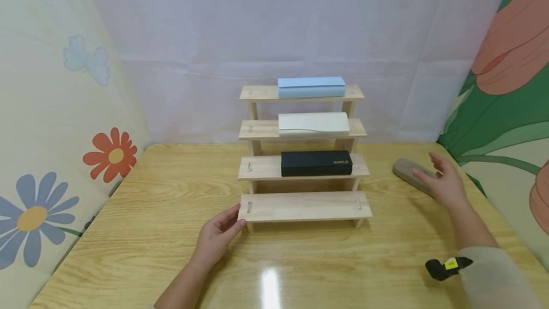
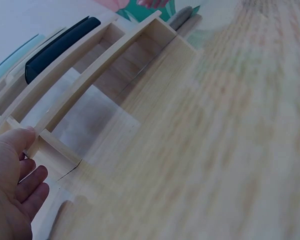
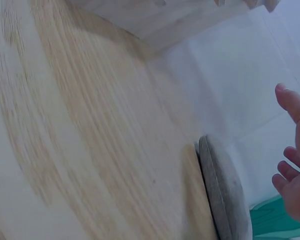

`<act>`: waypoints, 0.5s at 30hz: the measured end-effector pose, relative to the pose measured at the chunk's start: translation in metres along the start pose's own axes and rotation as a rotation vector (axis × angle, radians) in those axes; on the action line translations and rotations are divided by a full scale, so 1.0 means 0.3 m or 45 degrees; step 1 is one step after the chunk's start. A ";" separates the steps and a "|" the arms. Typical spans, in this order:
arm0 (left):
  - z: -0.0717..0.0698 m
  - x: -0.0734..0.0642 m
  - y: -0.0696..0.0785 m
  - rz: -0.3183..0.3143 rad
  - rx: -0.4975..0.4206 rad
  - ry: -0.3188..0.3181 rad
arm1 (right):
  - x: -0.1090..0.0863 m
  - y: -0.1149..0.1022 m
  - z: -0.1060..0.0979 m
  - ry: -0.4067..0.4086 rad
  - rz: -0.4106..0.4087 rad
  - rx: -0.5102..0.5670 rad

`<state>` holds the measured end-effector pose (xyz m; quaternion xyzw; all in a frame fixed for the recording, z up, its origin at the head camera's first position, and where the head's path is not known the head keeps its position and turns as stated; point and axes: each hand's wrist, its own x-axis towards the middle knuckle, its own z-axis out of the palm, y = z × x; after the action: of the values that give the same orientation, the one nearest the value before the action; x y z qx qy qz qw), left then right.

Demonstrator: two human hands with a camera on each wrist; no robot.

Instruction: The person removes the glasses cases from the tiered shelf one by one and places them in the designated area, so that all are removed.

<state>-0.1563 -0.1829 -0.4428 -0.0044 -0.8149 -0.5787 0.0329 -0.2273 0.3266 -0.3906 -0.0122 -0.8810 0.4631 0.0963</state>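
The left hand (image 1: 216, 238) pinches the wooden rack (image 1: 305, 206) at its lowest end; the right hand (image 1: 447, 183), fingers apart, hovers near a grey case (image 1: 405, 171).

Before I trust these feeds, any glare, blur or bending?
Head: brighter, white glare on the near tabletop; left wrist: dimmer, foreground blurred, shelf boards look bowed, probably lens distortion; right wrist: dim, soft, shadow beside the grayish case.

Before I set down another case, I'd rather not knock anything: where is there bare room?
The bottom step of the wooden riser is bare, left hand at one end. Bare tabletop spreads left of the riser and in front of it. Tighter: upper steps, with blue case, white case, black case; far right, around grey glasses case and right hand.
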 end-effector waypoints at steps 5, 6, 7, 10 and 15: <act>0.002 0.004 -0.004 0.000 -0.006 0.006 | 0.005 -0.047 0.022 -0.019 -0.036 0.038; 0.002 0.004 -0.004 0.001 -0.007 0.007 | 0.005 -0.056 0.027 -0.026 -0.038 0.033; 0.003 0.004 -0.005 0.001 -0.006 0.007 | 0.006 -0.064 0.031 -0.038 -0.037 0.033; 0.003 0.004 -0.005 -0.005 -0.005 0.009 | 0.005 -0.090 0.043 -0.080 -0.037 0.035; 0.003 0.005 -0.003 -0.013 -0.001 0.007 | 0.005 -0.138 0.066 -0.131 -0.058 0.073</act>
<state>-0.1578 -0.1824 -0.4439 0.0014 -0.8147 -0.5790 0.0323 -0.2297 0.2871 -0.3674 0.0346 -0.8712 0.4857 0.0617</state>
